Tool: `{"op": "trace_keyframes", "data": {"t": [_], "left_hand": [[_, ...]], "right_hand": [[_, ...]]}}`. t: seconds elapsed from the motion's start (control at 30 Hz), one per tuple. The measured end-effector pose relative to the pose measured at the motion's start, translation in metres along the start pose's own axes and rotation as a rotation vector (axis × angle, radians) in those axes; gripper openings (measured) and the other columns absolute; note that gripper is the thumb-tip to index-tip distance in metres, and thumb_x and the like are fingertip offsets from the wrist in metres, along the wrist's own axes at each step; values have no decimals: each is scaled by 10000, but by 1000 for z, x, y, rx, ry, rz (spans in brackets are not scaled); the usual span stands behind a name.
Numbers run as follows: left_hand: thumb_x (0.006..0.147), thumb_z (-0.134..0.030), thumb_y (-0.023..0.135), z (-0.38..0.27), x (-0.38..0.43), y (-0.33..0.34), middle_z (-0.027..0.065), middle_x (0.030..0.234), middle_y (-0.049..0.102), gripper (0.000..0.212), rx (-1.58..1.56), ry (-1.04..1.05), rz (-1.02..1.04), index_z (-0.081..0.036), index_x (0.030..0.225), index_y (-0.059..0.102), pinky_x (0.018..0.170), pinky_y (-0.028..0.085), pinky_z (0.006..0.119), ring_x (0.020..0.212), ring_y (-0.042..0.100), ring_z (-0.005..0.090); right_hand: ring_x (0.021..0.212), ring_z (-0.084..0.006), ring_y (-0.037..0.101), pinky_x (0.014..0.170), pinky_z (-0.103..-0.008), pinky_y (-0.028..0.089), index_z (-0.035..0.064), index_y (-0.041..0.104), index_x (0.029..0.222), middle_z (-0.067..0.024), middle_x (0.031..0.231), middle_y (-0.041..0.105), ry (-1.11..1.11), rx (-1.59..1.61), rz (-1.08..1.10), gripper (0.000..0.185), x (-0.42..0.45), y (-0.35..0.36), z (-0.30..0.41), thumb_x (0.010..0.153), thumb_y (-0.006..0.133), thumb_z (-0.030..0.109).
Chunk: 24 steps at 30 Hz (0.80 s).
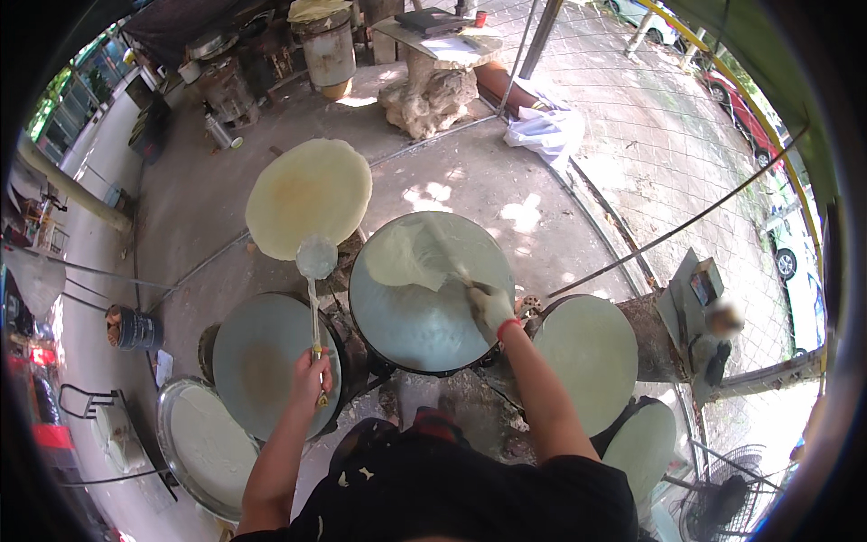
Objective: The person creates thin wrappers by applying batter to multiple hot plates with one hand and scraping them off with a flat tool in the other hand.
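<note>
A round metal griddle (420,318) stands before me, with pale batter (399,261) smeared across its far part. My right hand (489,308), gloved and with a red band at the wrist, grips a batter spreader (467,278) over the griddle's right side; the tool's far part is blurred. My left hand (313,376) is closed on the handle of a batter-coated ladle (316,257). That ladle's bowl is in line with the near edge of a large round flatbread (311,193). Below the left hand lies a second griddle (234,359), bare with a brownish middle.
A wide metal basin (164,433) of batter is at the lower left. Batter-covered griddles (586,366) (640,447) stand at the right. A fan (725,498) is at the lower right, a stone table (433,51) at the back, a wire fence along the right.
</note>
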<state>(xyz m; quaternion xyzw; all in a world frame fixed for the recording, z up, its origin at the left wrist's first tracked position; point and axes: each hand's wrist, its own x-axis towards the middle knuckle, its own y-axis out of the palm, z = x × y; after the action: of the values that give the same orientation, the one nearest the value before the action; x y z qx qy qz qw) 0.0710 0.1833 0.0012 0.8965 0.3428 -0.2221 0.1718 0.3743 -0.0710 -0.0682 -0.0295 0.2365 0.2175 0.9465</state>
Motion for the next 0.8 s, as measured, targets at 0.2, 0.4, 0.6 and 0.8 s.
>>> {"op": "trace_keyframes", "data": {"t": [0.2,0.4,0.6,0.8], "left_hand": [[886,-93,493,14,-23,12,22,563,446,162,40,-19,-93,-6,1022,492,330,313,246,352,395,100],[882,-110,514,22,-30,28,58,600,492,172,341,62,-157,-6,1019,503,377,366,284,399,467,148],[828,-133,562,85,-51,25,230,816,594,276,908,208,-190,0,1061,499,664,464,459,774,583,414],[814,-146,535,99,-117,37,274,904,602,367,1170,116,-88,0,1144,469,728,461,509,854,586,448]], "right_hand": [[449,-73,397,361,-264,295,89,594,934,13,626,509,323,-300,377,213,-27,3,30,847,612,283],[460,-76,449,362,-217,288,23,615,1061,-38,721,586,242,-113,422,260,38,-3,5,849,606,173],[403,-79,426,332,-241,290,87,564,933,-24,626,546,431,-387,477,193,-1,-64,19,857,614,257],[362,-86,346,320,-265,225,78,590,864,-56,620,540,332,-256,422,190,5,-18,18,830,644,256]]}}
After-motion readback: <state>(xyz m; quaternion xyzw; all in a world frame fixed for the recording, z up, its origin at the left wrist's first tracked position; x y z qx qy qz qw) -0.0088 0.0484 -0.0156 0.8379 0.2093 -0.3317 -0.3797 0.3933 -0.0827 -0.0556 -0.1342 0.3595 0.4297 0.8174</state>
